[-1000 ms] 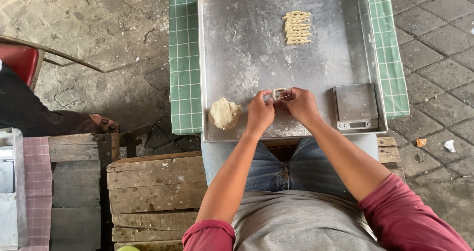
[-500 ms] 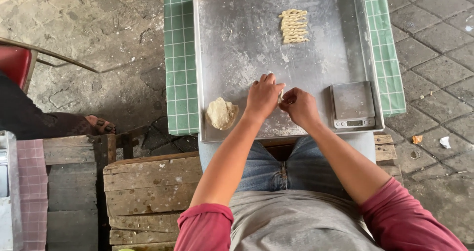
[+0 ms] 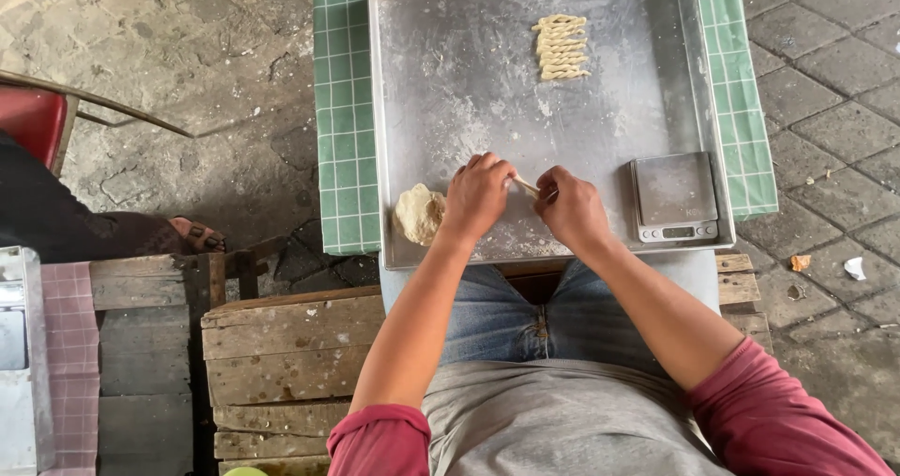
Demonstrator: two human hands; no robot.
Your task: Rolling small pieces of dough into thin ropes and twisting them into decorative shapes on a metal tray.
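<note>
Both the left hand (image 3: pixel 478 195) and right hand (image 3: pixel 570 206) are pinching a thin dough strip (image 3: pixel 525 186) between them over the floured tray (image 3: pixel 450 92), seemingly twisting it, dough lump (image 3: pixel 418 213) lying at nine o'clock.

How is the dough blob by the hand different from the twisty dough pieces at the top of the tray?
The dough lump is one rough, rounded ball; the twisted pieces are several thin ropes laid in a neat stack. The lump sits at the near edge of the metal tray, right beside the left hand; the twisted pieces lie at the far end, away from both hands. Both are the same pale cream colour and rest on the floured tray.
</note>
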